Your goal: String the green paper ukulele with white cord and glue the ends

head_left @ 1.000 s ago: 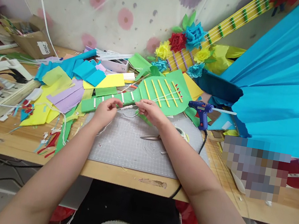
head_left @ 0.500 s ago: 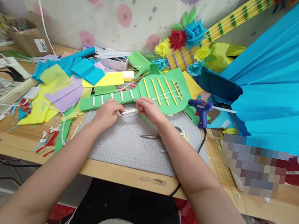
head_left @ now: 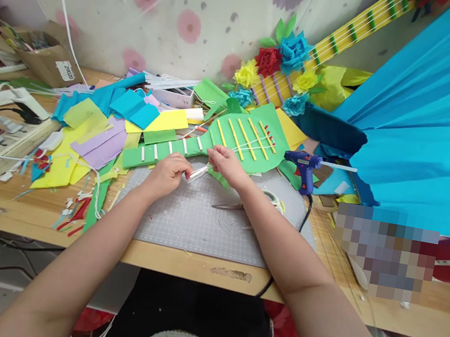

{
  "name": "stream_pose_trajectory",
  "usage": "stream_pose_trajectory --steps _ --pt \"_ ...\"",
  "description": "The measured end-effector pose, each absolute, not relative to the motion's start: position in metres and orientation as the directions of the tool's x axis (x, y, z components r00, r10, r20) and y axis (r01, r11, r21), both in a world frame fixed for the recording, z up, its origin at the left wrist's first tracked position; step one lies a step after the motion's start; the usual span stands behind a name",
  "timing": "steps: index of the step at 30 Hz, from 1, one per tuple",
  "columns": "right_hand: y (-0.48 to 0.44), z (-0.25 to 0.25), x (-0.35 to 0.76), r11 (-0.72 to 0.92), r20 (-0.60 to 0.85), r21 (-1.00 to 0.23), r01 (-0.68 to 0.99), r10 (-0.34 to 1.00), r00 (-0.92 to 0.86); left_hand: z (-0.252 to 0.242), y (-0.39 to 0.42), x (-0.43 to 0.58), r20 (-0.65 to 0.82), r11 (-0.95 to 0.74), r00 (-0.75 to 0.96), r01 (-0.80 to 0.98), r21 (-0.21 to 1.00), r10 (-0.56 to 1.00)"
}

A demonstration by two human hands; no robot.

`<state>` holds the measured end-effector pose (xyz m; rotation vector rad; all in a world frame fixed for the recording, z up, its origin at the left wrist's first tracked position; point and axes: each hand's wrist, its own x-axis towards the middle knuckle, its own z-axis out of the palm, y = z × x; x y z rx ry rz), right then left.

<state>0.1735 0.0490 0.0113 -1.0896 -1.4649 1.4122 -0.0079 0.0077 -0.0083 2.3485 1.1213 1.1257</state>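
Observation:
White string (head_left: 198,172) hangs in loose strands between my two hands above the grey cutting mat (head_left: 180,224). My left hand (head_left: 167,174) is closed, thumb and fingers pinching the string. Just right of it and a little farther off, my right hand (head_left: 226,164) pinches strands too, at the neck of a green paper guitar (head_left: 276,122). White strips cross the guitar's neck and yellow strips its body. From small red pegs on the body, white strings run toward my right hand. Scissors (head_left: 229,206) lie partly hidden under my right forearm.
A blue glue gun (head_left: 305,168) stands right of the mat, its black cord trailing over the table edge. Coloured paper (head_left: 101,141) and scraps cover the left side. Behind are a flower-trimmed yellow guitar (head_left: 333,48) and a large pleated blue paper piece (head_left: 423,128).
My left hand has shifted slightly right and nearer to me, closer to my right hand, and the string between them bunches more. The whole view has drifted slightly.

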Motion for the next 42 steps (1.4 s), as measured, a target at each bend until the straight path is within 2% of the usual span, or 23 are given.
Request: stream_pose_trajectory --steps 4,9,11,15,20,23,25,29,31,33,36,39,42 --pt "0.046 0.013 0.178 0.056 0.070 -0.997 -0.044 0.876 -0.476 -0.008 0.012 -0.015 0.489 -0.529 0.248 0.598 0.602 0.837" --pt "0.041 0.010 0.174 0.051 0.102 -0.993 -0.103 0.797 -0.595 -0.002 0.014 -0.017 0.561 -0.439 -0.020 0.598 0.670 0.828" --pt "0.041 0.008 0.172 0.038 0.108 -0.991 -0.127 0.787 -0.607 -0.001 0.013 -0.012 0.532 -0.446 0.014 0.563 0.696 0.847" --pt "0.042 0.008 0.172 0.010 0.135 -0.978 -0.211 0.796 -0.590 -0.002 0.006 0.002 0.392 -0.456 0.233 0.449 0.768 0.890" --pt "0.044 0.008 0.173 -0.091 0.131 -0.934 -0.344 0.811 -0.570 -0.004 0.005 0.007 0.380 -0.392 0.105 0.340 0.855 0.919" --pt "0.045 0.007 0.174 -0.113 0.132 -0.918 -0.380 0.817 -0.561 -0.007 0.007 0.006 0.267 -0.300 0.155 0.256 0.919 0.951" --pt "0.045 0.007 0.174 -0.116 0.131 -0.916 -0.383 0.817 -0.562 -0.008 0.007 0.006 0.227 -0.285 0.224 0.274 0.919 0.948" --pt "0.044 0.008 0.174 -0.113 0.119 -0.924 -0.365 0.822 -0.557 -0.009 0.008 0.008 0.319 -0.397 0.243 0.441 0.805 0.916" --pt "0.044 0.009 0.174 -0.098 0.112 -0.936 -0.337 0.827 -0.552 -0.009 0.009 0.009 0.352 -0.421 0.231 0.446 0.790 0.907" --pt "0.044 0.009 0.174 -0.063 0.119 -0.951 -0.304 0.831 -0.543 -0.010 0.010 0.009 0.337 -0.399 0.220 0.393 0.829 0.916" --pt "0.047 0.010 0.176 0.043 0.128 -0.983 -0.179 0.856 -0.501 -0.009 0.010 0.010 0.200 -0.254 0.227 0.240 0.937 0.953" --pt "0.050 0.014 0.179 0.224 0.150 -0.964 0.147 0.906 -0.395 -0.005 0.008 0.012 0.062 -0.076 0.240 0.051 0.996 0.969" --pt "0.051 0.021 0.182 0.378 0.246 -0.787 0.489 0.917 -0.313 0.000 0.005 0.012 -0.031 0.056 0.245 -0.097 0.994 0.969"
